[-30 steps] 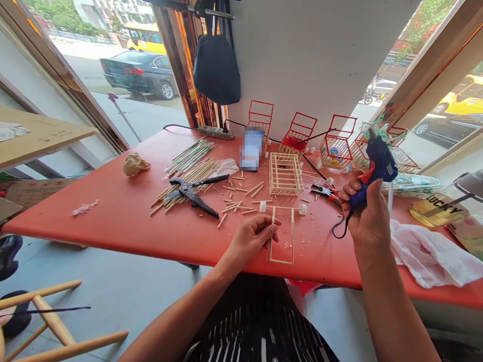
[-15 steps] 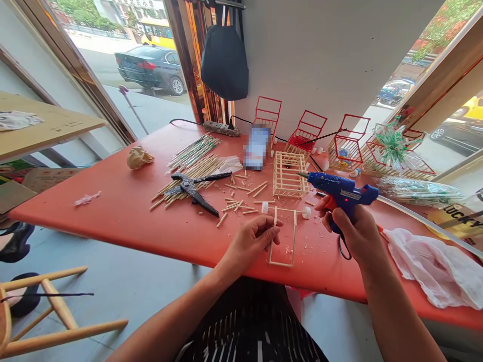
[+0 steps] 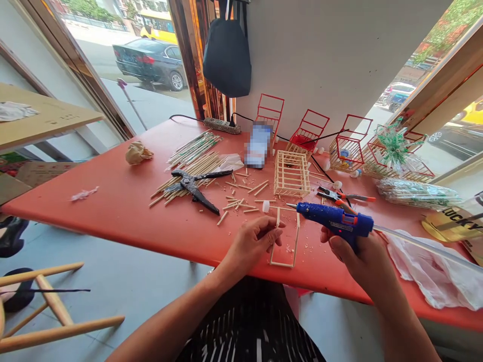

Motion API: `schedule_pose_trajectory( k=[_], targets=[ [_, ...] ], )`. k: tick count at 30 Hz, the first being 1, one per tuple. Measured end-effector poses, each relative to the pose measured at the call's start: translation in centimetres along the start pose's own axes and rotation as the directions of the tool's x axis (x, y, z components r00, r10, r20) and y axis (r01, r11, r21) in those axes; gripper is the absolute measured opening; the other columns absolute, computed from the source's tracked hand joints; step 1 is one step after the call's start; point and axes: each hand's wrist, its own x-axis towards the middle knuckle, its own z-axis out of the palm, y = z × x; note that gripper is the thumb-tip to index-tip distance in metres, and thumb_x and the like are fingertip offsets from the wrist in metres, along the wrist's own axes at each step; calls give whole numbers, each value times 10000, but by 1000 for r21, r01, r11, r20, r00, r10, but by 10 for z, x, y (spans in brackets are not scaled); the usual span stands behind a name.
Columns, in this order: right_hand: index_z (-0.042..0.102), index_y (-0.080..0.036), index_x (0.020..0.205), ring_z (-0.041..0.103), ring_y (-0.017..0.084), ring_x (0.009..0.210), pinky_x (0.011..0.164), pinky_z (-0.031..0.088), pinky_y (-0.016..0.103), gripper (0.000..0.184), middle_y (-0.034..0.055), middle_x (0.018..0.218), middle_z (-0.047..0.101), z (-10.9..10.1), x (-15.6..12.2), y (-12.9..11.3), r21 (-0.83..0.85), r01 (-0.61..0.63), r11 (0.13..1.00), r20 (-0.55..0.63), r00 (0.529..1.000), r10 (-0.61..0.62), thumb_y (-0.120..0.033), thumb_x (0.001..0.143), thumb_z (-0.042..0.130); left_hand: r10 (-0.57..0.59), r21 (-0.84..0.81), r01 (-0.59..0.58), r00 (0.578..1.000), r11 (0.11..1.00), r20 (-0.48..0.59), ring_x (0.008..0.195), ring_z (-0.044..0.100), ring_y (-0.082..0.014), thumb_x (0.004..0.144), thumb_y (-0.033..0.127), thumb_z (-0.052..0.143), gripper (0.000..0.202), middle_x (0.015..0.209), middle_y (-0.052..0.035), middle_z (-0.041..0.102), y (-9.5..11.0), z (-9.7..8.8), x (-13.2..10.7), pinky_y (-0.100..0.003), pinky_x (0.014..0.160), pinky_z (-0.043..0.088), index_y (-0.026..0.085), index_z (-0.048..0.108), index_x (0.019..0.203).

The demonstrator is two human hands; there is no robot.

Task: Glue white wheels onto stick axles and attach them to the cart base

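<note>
My left hand [image 3: 263, 236] pinches one side of a rectangular wooden stick frame [image 3: 282, 264] near the table's front edge. A white wheel [image 3: 266, 206] sits beside the frame's far left corner. In my right hand [image 3: 358, 256] is a blue hot glue gun [image 3: 334, 217], its small light glowing red and a clear glue stick [image 3: 426, 245] trailing from its back. The nozzle points left, over the far end of the frame, and hides part of the crossbar there. Beyond the frame stands a small cage of wooden sticks [image 3: 292, 173].
On the red table [image 3: 113, 201] lie black-handled cutters [image 3: 194, 187], a stick bundle [image 3: 204, 166], cut pieces, orange-handled pliers [image 3: 347, 195], a phone [image 3: 258, 146] and a white cloth [image 3: 433, 276]. Several red-framed stick carts [image 3: 345, 146] stand along the wall. A power strip [image 3: 222, 126] sits at the back.
The glue gun in my right hand has moved down and left, its nozzle now near the frame's far end. The pliers behind it have come into sight. My left hand holds its place.
</note>
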Motion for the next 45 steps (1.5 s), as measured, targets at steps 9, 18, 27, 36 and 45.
schedule_pose_trajectory(
  k=[9,18,27,36,45],
  targets=[
    [691,-210,779,615,182,490,463,466,282,416,41,632,712,0,5,-16,-73,22,997,20,1000,-21,-590,897,570,-8,-22,8,1000,1000,13,538,518,-83,909,343,624,217,697,-5,659,1,0,0,-203,532,415,134,656,958],
    [660,-222,747,670,207,566,480,458,287,472,69,707,746,2,6,-12,-148,45,988,29,999,-41,-641,916,524,2,-13,-2,1000,1000,4,531,527,-87,911,346,628,213,693,-11,666,0,1,1,-209,533,420,137,659,944],
    [615,-206,718,643,193,550,469,421,278,486,73,678,723,3,4,-12,-202,92,975,34,996,-87,-613,953,496,8,22,-8,1000,1000,-2,541,521,-83,905,331,627,216,695,-8,669,1,0,-1,-204,540,421,128,672,960],
    [604,-202,751,636,195,516,453,427,282,438,57,636,696,3,6,-13,-227,181,957,10,983,-183,-564,976,503,9,16,-9,1000,1000,-2,535,516,-80,905,328,625,221,693,-8,675,-1,0,1,-201,530,418,126,680,976],
    [581,-219,769,568,175,446,425,419,285,412,1,545,602,4,5,-10,-247,220,944,17,975,-222,-548,996,483,10,11,-10,1000,1000,-5,536,512,-76,899,325,623,237,695,-9,674,-1,1,1,-197,533,420,116,683,992]
  ],
)
